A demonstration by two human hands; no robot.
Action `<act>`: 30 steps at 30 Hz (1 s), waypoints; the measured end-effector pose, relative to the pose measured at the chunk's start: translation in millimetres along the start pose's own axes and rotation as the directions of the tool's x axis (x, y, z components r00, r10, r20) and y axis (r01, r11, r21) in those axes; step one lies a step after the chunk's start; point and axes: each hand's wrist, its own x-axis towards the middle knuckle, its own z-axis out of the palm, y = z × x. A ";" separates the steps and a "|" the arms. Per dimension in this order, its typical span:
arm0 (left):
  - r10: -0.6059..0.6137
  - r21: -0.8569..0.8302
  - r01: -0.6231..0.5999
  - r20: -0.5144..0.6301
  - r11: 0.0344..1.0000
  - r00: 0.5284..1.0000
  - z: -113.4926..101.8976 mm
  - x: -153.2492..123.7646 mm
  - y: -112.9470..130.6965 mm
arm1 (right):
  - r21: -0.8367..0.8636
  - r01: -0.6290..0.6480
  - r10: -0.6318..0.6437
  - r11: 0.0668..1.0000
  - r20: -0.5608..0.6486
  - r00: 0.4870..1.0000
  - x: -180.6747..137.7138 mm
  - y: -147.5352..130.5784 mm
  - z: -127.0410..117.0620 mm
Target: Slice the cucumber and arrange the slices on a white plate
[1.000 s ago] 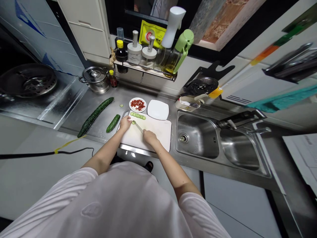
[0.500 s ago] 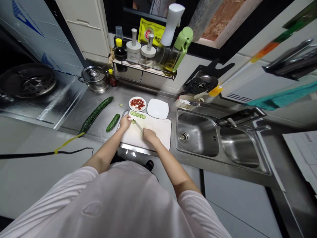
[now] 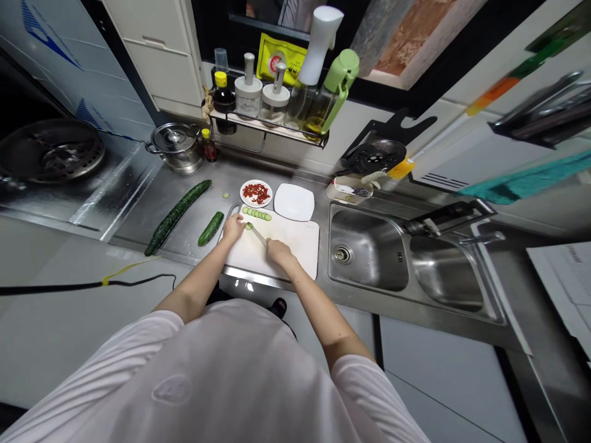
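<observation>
Cucumber slices (image 3: pixel 257 213) lie in a neat overlapping row along the far edge of the white cutting board (image 3: pixel 298 249), toward its left end. Just in front of that row, a green bit of cucumber (image 3: pixel 249 226) sits at the tip of the knife (image 3: pixel 259 236). The right hand (image 3: pixel 279 252) is wrapped around the knife's handle, with the blade pointing toward the left hand (image 3: pixel 234 227). That one has its fingers bent close by the tip; from where I stand I can't tell whether they grip anything.

Behind the board are a round plate (image 3: pixel 244 200) of chopped red pieces and, beside it, a bare squarish plate (image 3: pixel 294 202). Left of the board, a short cucumber (image 3: pixel 211 229) lies on the steel counter (image 3: pixel 132 231), near a lone slice (image 3: pixel 226 195), with a long cucumber (image 3: pixel 178 218) further left. A lidded pot (image 3: pixel 178 154) stands behind them. To the right is the double sink (image 3: pixel 373 246).
</observation>
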 end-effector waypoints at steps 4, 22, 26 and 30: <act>0.013 -0.008 -0.013 -0.003 1.000 1.000 0.5 0.7 -1.1 | -0.002 0.011 -0.011 1.000 0.007 1.000 -7.2 4.9 -1.6; -0.001 0.002 0.001 0.006 1.000 1.000 -0.7 1.4 0.0 | 0.005 0.005 -0.006 1.000 0.022 1.000 -6.4 5.0 -3.3; -0.010 0.005 0.010 0.016 1.000 1.000 -1.0 1.9 0.5 | 0.000 0.010 -0.010 1.000 0.003 1.000 -1.7 1.9 -4.8; -0.011 -0.003 0.011 0.009 1.000 1.000 0.3 2.3 -1.1 | 0.008 0.004 -0.004 1.000 0.001 1.000 -0.4 1.1 -4.2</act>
